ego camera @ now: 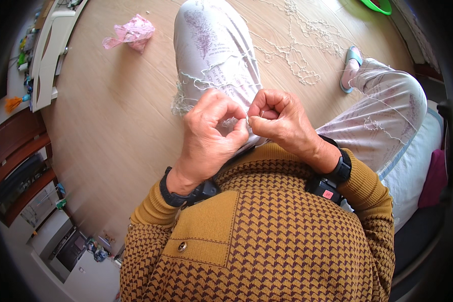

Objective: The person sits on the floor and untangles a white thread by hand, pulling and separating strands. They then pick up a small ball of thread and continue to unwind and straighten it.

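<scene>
Thin white yarn (247,120) runs between my two hands above my lap. My left hand (207,137) pinches it between thumb and forefinger. Close beside it, the fingertips of my right hand (281,115) are also closed on the yarn, the other fingers curled in. A crinkled strand of pale yarn (211,83) lies over my left thigh, ending in a loose tangle (181,100) at the outer side. Another thin strand (381,125) crosses my right leg. My hands hide part of the yarn on my lap.
Long tangled yarn (305,56) spreads over the wood-look floor (109,113) ahead. A pink plastic bag (134,34) stands front left; a bright green basin (379,5) is at the upper right. White furniture (51,53) lines the left. Pale bedding (411,173) is under my right leg.
</scene>
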{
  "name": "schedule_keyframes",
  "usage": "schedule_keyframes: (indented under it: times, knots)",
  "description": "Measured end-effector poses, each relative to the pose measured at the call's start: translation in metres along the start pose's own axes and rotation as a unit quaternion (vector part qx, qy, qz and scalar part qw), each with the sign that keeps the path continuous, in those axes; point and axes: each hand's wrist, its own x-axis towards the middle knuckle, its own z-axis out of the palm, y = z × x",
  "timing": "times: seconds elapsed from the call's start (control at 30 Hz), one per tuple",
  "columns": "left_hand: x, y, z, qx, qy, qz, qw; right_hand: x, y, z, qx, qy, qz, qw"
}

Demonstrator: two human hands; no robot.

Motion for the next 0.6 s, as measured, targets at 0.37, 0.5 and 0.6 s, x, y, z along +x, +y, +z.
schedule_keyframes:
  times: [0.37, 0.5, 0.6]
  knots:
    - [0.0002, -0.0008, -0.0004, 0.006, 0.0, -0.026, 1.0, -0.0029, -0.0023, 0.0007, 0.014, -0.013, -0.018, 1.0]
    - [-0.0017, -0.0022, -0.0067, 0.014, -0.041, -0.012, 0.999, -0.0028, -0.0051, 0.0014, 0.014, 0.003, -0.025, 1.0]
    - [-0.0029, -0.0019, -0.0062, 0.024, -0.043, 0.005, 0.999, -0.0029, -0.0058, 0.0026, 0.019, 0.004, -0.019, 1.0]
